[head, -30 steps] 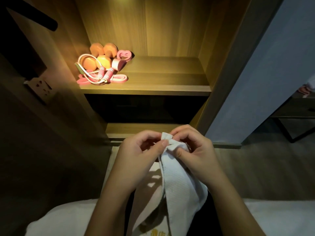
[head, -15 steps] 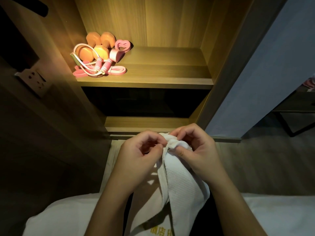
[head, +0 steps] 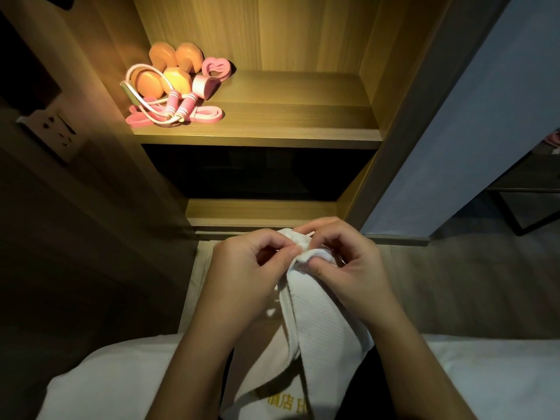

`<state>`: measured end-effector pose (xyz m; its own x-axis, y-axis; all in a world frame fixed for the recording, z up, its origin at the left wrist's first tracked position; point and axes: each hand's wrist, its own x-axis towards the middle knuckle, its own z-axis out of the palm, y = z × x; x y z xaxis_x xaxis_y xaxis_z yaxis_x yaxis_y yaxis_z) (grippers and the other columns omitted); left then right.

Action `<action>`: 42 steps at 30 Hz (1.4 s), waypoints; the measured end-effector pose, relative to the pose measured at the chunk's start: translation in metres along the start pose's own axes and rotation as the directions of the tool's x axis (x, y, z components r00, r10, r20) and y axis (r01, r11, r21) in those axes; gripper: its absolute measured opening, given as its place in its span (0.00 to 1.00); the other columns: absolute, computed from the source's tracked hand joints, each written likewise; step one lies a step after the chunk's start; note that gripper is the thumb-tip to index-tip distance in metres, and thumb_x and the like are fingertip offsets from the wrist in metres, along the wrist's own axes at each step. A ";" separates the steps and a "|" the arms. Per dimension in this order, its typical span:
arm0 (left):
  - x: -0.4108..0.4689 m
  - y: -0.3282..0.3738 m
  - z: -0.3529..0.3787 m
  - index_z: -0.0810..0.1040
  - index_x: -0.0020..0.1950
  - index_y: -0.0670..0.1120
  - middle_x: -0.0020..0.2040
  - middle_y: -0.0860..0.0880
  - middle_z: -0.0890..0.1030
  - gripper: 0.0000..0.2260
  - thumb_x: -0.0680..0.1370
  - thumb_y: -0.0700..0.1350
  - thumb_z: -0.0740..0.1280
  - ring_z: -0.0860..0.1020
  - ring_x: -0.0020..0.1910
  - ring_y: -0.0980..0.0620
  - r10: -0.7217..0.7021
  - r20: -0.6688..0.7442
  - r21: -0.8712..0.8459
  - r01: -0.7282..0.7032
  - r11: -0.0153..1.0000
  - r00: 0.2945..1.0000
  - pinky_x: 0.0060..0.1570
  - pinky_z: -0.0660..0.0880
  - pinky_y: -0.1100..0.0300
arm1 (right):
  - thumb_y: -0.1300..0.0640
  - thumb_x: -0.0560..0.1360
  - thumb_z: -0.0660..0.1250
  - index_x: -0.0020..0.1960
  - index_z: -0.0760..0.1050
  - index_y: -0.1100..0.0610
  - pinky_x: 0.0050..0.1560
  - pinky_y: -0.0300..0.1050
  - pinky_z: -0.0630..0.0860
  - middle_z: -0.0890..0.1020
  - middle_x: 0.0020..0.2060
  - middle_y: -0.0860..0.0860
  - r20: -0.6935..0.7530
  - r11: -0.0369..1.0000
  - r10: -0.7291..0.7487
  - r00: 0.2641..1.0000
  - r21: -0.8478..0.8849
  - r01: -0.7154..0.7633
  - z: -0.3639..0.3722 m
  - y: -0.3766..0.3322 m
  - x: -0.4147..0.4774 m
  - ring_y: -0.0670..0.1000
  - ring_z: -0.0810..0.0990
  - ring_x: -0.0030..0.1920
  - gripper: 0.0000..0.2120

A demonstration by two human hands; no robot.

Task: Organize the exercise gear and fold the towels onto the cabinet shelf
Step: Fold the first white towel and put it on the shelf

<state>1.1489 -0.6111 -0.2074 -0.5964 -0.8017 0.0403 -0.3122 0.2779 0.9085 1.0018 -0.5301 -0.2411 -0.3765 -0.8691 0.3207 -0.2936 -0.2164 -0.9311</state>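
Near, below the lit shelf (head: 272,122), the left hand (head: 248,268) and right hand (head: 348,262) each keep a narrow pinching grip on the bunched top of the towel (head: 321,325), which hangs soft, light and limp, probably best held by its corners.

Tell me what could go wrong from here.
Both the left hand and right hand pinch only the top edge of the towel; a slip could drop it. The hanging part looks bunched, so the fold may come out uneven. The jump rope and pink band lie near the front edge of the shelf, where a placed towel might snag them.
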 end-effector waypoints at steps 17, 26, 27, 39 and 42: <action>-0.006 -0.004 0.005 0.83 0.47 0.52 0.41 0.58 0.83 0.04 0.75 0.45 0.70 0.81 0.44 0.62 -0.001 -0.076 -0.014 0.000 1.000 0.997 0.44 0.79 0.65 | 0.46 0.78 0.61 0.42 0.79 0.51 0.47 0.32 0.73 0.79 0.47 0.41 0.197 0.939 0.115 0.974 -0.341 -0.042 -0.013 -0.017 0.010 0.44 0.78 0.50 0.12; -0.008 -0.002 0.010 0.83 0.46 0.56 0.41 0.60 0.83 0.04 0.75 0.48 0.70 0.81 0.44 0.60 0.059 -0.082 -0.021 -0.061 0.998 0.995 0.42 0.78 0.66 | 0.51 0.70 0.73 0.47 0.76 0.50 0.41 0.43 0.80 0.80 0.41 0.45 0.032 0.974 0.157 0.987 -0.172 -0.149 -0.010 -0.017 0.002 0.48 0.81 0.44 0.09; -0.008 -0.002 0.010 0.82 0.45 0.57 0.42 0.60 0.83 0.04 0.75 0.48 0.70 0.81 0.44 0.60 0.072 -0.079 -0.018 -0.073 0.997 0.994 0.42 0.78 0.67 | 0.53 0.70 0.74 0.48 0.76 0.50 0.42 0.43 0.80 0.80 0.42 0.45 0.023 0.975 0.154 0.988 -0.167 -0.148 -0.010 -0.017 0.002 0.48 0.81 0.45 0.10; -0.011 -0.002 0.010 0.83 0.47 0.54 0.42 0.60 0.83 0.05 0.73 0.51 0.69 0.81 0.44 0.60 0.067 -0.035 -0.049 -0.069 0.996 0.997 0.43 0.79 0.65 | 0.51 0.68 0.75 0.40 0.77 0.55 0.43 0.34 0.77 0.81 0.45 0.42 0.001 0.979 0.093 0.996 -0.184 -0.092 -0.009 -0.011 -0.004 0.45 0.81 0.50 0.10; -0.011 0.000 0.009 0.83 0.47 0.54 0.43 0.60 0.83 0.09 0.71 0.55 0.67 0.81 0.45 0.59 0.080 -0.031 -0.059 -0.081 0.995 0.996 0.43 0.79 0.65 | 0.47 0.68 0.72 0.41 0.77 0.51 0.44 0.35 0.77 0.81 0.46 0.42 0.013 0.982 0.089 0.996 -0.169 -0.086 -0.010 -0.009 -0.006 0.46 0.81 0.50 0.09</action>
<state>1.1487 -0.5969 -0.2116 -0.5964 -0.7928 0.1253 -0.2181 0.3103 0.9253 0.9978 -0.5187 -0.2324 -0.3901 -0.8905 0.2340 -0.4044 -0.0626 -0.9124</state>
